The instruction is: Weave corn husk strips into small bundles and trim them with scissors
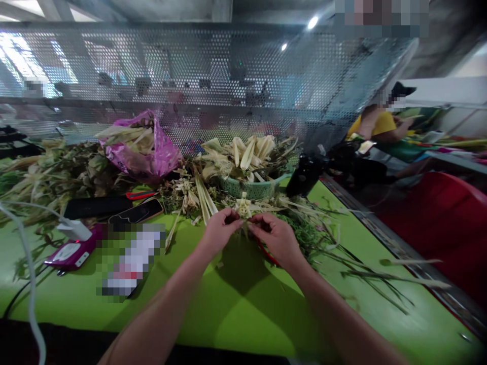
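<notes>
Both my hands meet over the green table (236, 304), pinching a small pale woven palm-leaf piece (243, 209) between them. My left hand (219, 229) has its fingers curled and pinched on the left side of the piece. From the right, my right hand (274, 237) grips the same piece with closed fingers. A red handle (266, 253) shows just under my right hand. Loose pale leaf strips (203, 200) lie just beyond the hands.
A teal basket (251, 188) of pale leaf strips stands behind. A pink plastic bag (146, 149) of leaves lies back left beside two phones (114, 209). A magenta device (70, 251) with white charger sits left. Green stems (365, 274) trail right. A perforated metal screen (190, 76) backs the table. A person in yellow (380, 124) sits at right.
</notes>
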`<action>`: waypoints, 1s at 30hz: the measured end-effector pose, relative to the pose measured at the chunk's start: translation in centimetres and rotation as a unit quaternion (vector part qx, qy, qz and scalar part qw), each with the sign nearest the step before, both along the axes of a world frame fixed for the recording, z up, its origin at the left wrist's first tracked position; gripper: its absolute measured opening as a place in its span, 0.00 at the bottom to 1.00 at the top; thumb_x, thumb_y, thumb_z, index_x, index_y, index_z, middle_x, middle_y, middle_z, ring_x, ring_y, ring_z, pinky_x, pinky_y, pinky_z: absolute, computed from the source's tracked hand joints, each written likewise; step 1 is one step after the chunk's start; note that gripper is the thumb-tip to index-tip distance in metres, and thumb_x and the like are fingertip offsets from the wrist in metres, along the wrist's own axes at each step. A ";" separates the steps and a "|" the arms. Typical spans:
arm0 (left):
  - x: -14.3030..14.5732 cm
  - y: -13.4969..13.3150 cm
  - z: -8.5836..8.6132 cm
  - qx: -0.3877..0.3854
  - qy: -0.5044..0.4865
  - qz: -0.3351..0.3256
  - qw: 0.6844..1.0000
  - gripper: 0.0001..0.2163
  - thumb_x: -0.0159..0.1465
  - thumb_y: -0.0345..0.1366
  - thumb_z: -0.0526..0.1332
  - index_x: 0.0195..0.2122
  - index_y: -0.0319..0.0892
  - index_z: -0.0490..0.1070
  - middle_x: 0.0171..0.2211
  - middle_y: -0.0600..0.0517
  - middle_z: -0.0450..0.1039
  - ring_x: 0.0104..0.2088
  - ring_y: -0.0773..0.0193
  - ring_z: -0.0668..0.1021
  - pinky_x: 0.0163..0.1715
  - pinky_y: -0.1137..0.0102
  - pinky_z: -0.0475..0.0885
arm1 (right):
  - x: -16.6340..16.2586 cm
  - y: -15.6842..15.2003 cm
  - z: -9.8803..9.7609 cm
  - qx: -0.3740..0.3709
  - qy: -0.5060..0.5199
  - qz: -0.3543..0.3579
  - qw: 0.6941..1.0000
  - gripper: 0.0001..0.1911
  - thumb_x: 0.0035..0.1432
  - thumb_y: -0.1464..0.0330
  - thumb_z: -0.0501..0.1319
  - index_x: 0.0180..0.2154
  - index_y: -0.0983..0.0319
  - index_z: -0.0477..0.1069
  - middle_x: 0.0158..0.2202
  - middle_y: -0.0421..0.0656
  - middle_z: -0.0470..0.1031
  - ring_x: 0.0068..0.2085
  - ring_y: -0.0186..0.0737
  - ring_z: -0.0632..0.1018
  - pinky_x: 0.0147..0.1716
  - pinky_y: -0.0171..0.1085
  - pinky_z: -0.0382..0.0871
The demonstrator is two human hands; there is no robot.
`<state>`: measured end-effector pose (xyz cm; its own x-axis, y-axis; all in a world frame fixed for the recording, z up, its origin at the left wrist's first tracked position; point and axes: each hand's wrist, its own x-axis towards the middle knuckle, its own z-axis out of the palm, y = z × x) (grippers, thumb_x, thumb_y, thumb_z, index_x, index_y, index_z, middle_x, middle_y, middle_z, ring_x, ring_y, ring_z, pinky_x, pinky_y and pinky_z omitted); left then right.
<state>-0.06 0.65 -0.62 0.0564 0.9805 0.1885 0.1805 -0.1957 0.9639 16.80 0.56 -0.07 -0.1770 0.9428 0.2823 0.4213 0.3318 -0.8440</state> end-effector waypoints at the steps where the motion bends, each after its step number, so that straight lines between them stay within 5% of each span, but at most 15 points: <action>1: 0.0 0.0 0.0 0.011 0.012 0.003 1.000 0.07 0.55 0.36 0.62 0.24 0.41 0.65 0.23 0.56 0.64 0.27 0.67 0.66 0.30 0.71 0.59 | 0.0 -0.1 0.0 -0.001 0.004 -0.002 1.000 0.08 0.52 0.62 0.62 0.32 0.61 0.73 0.25 0.40 0.72 0.27 0.37 0.70 0.27 0.35 0.63; 8: -0.2 0.0 0.0 0.029 0.035 -0.012 0.999 0.05 0.55 0.35 0.61 0.26 0.41 0.66 0.24 0.56 0.65 0.27 0.67 0.67 0.30 0.72 0.59 | -0.1 -0.1 0.4 -0.029 0.038 0.001 0.999 0.11 0.52 0.60 0.62 0.30 0.61 0.71 0.24 0.40 0.71 0.26 0.36 0.69 0.27 0.35 0.63; 21: 0.1 0.1 -0.6 -0.039 -0.077 -0.071 0.994 0.07 0.52 0.33 0.64 0.32 0.40 0.68 0.27 0.54 0.69 0.29 0.67 0.70 0.33 0.71 0.64 | 0.3 0.5 -0.2 -0.046 0.028 0.021 0.998 0.12 0.52 0.59 0.62 0.29 0.63 0.71 0.25 0.40 0.70 0.28 0.37 0.69 0.28 0.34 0.63; 30: -0.5 0.1 0.3 -0.049 -0.108 -0.074 0.990 0.06 0.50 0.27 0.63 0.29 0.38 0.69 0.24 0.55 0.68 0.27 0.68 0.69 0.32 0.72 0.64 | 0.0 0.8 2.0 -0.110 0.042 0.073 0.990 0.11 0.51 0.61 0.62 0.26 0.63 0.72 0.23 0.38 0.70 0.26 0.34 0.67 0.28 0.35 0.61</action>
<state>-0.53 0.75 -0.31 0.1689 0.9788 0.1158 -0.0561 -0.1077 0.9926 16.75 1.37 1.93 -0.3013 0.9491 0.0915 0.3077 0.1876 -0.9328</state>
